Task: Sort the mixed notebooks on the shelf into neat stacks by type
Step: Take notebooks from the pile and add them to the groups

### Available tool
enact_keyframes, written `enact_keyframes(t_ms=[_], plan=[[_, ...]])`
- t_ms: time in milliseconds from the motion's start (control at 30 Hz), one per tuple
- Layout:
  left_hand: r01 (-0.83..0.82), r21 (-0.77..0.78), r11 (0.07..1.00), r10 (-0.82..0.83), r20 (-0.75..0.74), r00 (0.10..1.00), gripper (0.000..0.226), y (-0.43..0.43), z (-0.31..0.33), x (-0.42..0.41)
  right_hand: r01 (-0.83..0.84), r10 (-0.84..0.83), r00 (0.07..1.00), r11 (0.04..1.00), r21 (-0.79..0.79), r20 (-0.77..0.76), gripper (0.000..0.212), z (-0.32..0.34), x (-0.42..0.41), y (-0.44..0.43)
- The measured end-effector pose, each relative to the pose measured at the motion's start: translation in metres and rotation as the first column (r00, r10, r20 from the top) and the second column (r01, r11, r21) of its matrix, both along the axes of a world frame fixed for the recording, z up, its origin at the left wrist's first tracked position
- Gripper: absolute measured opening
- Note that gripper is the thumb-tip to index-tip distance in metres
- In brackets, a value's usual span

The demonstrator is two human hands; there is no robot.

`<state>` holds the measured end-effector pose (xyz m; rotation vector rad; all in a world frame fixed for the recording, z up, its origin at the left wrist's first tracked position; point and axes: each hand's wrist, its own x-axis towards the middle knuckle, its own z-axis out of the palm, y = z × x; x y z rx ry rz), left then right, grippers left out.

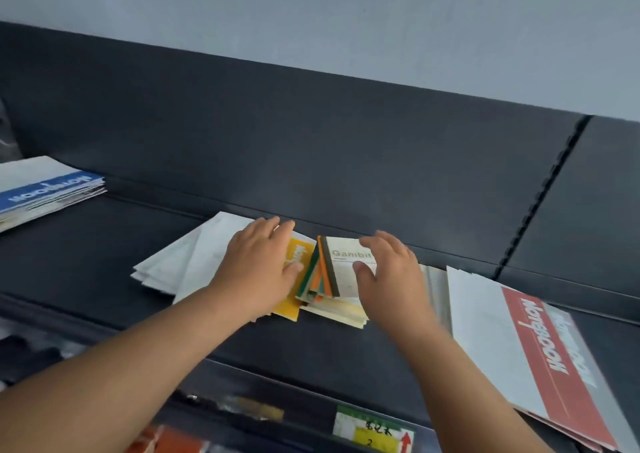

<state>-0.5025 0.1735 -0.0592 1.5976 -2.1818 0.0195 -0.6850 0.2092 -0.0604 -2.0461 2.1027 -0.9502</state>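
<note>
Left hand [258, 265] flat on yellow notebook [294, 281], fingers spread; right hand [389, 272] open over Gambit notebook [343, 265] (small pile), dark shelf [104, 262].

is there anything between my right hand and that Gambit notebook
Nothing visible. The right hand is already at the Gambit notebook, thumb on its cover. The left hand lies apart, on the yellow notebook.

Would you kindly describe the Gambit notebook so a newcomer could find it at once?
On the dark shelf, look at the jumbled pile in the middle, between the blue-banded stack and the red-banded notebooks. The Gambit notebook is under the right hand: small, cream-covered with a dark spine, unlike the yellow one beside it.
</note>
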Motion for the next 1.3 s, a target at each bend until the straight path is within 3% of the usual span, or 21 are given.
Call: enact_keyframes(t_ms=[200, 700, 1300], plan=[[-0.116, 0.013, 0.993, 0.116, 0.021, 0.993, 0.063, -0.011, -0.004, 0.094, -0.146, 0.146, 0.989, 0.989, 0.015, 0.000, 0.041, 0.004, 0.089, -0.017], [-0.317, 0.003, 0.948, 0.313, 0.142, 0.939, 0.072, -0.019, -0.008, 0.388, -0.220, 0.245, 0.949, 0.965, 0.141, -0.196, 0.053, -0.012, 0.358, -0.071], [-0.498, 0.080, 0.863, 0.491, 0.095, 0.866, 0.071, -0.107, -0.009, 0.549, -0.398, 0.358, 0.916, 0.870, 0.291, 0.181, 0.053, -0.026, 0.515, -0.199]])
